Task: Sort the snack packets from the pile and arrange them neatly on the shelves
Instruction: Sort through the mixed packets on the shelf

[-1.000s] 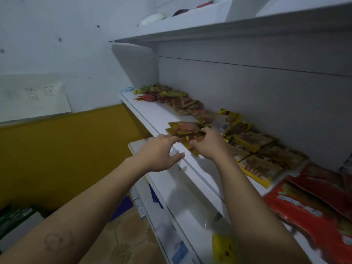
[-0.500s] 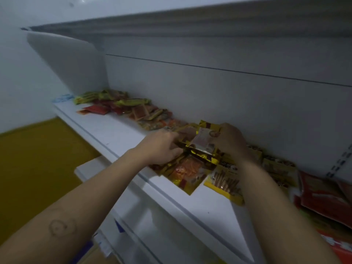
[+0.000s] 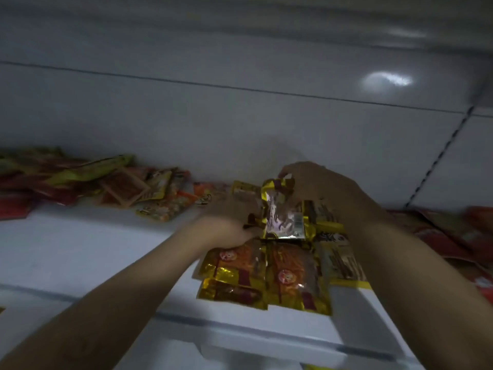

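A gold packet (image 3: 284,217) with a silvery face stands tilted above the white shelf (image 3: 80,249), near its back panel (image 3: 213,116). The right hand (image 3: 317,182) pinches its top edge between curled fingers and thumb. The left hand (image 3: 226,231), smeared by motion, meets the packet's lower left corner and seems to pinch it. Just below lie gold-and-orange packets (image 3: 266,276), flat and side by side. A loose pile (image 3: 120,182) sits to the left, red packets (image 3: 453,231) to the right.
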`<action>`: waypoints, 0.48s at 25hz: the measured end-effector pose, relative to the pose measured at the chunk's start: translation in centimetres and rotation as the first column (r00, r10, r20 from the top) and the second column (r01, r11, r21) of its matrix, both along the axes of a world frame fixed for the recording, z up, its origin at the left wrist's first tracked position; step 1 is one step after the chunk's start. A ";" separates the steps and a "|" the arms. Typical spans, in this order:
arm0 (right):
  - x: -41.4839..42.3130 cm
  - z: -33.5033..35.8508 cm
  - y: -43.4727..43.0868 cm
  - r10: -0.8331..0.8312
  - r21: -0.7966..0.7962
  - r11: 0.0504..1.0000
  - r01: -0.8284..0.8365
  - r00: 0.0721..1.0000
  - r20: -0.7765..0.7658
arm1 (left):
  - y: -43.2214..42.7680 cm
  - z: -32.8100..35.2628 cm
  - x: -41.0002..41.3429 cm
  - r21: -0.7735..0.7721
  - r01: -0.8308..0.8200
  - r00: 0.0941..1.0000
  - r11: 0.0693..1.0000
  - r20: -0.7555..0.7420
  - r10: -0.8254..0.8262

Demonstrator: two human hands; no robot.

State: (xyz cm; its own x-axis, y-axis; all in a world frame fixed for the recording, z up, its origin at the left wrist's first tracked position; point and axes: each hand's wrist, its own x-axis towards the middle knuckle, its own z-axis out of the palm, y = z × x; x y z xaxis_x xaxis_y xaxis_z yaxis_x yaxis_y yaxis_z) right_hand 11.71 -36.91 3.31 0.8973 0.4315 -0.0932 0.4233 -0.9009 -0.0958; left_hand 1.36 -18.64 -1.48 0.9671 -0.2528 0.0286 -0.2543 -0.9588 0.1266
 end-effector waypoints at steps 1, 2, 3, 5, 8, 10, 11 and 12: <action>-0.9 0.1 0.1 0.004 0.018 1.000 -0.004 0.999 0.039 | 0.3 0.0 0.1 -0.021 0.025 1.000 0.999 -0.002 -0.025; -2.1 0.2 -0.1 0.007 0.043 0.999 -0.010 0.997 0.077 | 0.6 -0.1 0.0 -0.038 0.054 0.998 0.998 0.012 -0.054; -3.4 0.4 -0.3 0.007 0.076 0.997 -0.015 0.994 0.114 | 0.8 -0.1 -0.1 -0.052 0.079 0.997 0.996 0.030 -0.077; -6.6 1.0 -0.5 -0.002 0.083 0.996 -0.011 0.987 0.161 | 1.5 0.1 -0.4 -0.083 0.110 0.992 0.990 0.076 -0.104; -11.2 0.5 -0.6 0.008 -0.092 0.996 0.011 0.978 0.211 | 1.9 0.0 -1.8 -0.087 0.154 0.982 0.984 0.126 -0.142; -13.8 -0.9 -1.0 0.056 -0.155 0.988 -0.024 0.977 0.204 | 1.8 -0.1 -3.1 -0.086 0.191 0.978 0.978 0.104 -0.182; -14.9 -1.5 -1.4 0.049 -0.159 0.987 -0.025 0.988 0.149 | 1.5 -0.3 -3.7 -0.085 0.216 0.975 0.973 0.074 -0.211; -15.9 -2.2 -1.9 0.033 -0.151 0.988 -0.020 0.996 0.084 | 1.3 -0.5 -4.4 -0.070 0.239 0.971 0.969 0.043 -0.236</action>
